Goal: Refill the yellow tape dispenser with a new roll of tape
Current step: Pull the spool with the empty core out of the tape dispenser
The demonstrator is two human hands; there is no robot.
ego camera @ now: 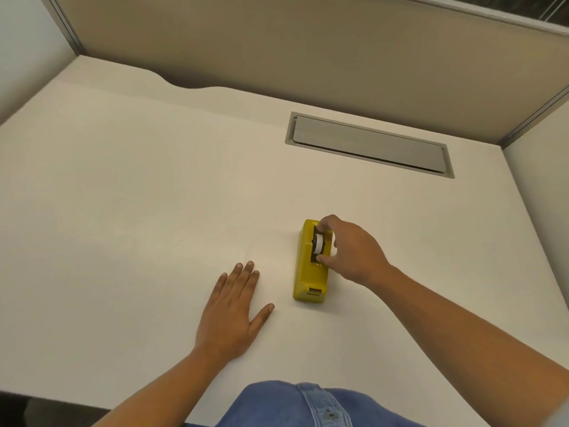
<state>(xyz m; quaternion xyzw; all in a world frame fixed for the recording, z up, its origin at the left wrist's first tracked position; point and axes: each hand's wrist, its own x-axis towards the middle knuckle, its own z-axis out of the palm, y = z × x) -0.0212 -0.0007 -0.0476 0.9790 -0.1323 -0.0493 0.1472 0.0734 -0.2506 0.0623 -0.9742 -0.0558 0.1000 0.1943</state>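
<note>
The yellow tape dispenser (309, 272) stands on the white desk (138, 195), right of centre, its cutter end pointing toward me. A white roll of tape (318, 244) sits in the dispenser's black well. My right hand (351, 249) reaches in from the right, with thumb and forefinger pinching the roll at its near and far edges. My left hand (232, 306) lies flat on the desk to the left of the dispenser, palm down, fingers spread, holding nothing.
A grey cable hatch (369, 143) is set flush into the desk behind the dispenser. Beige partition walls (277, 41) close off the back and both sides. Blue denim (295, 405) shows at the desk's near edge.
</note>
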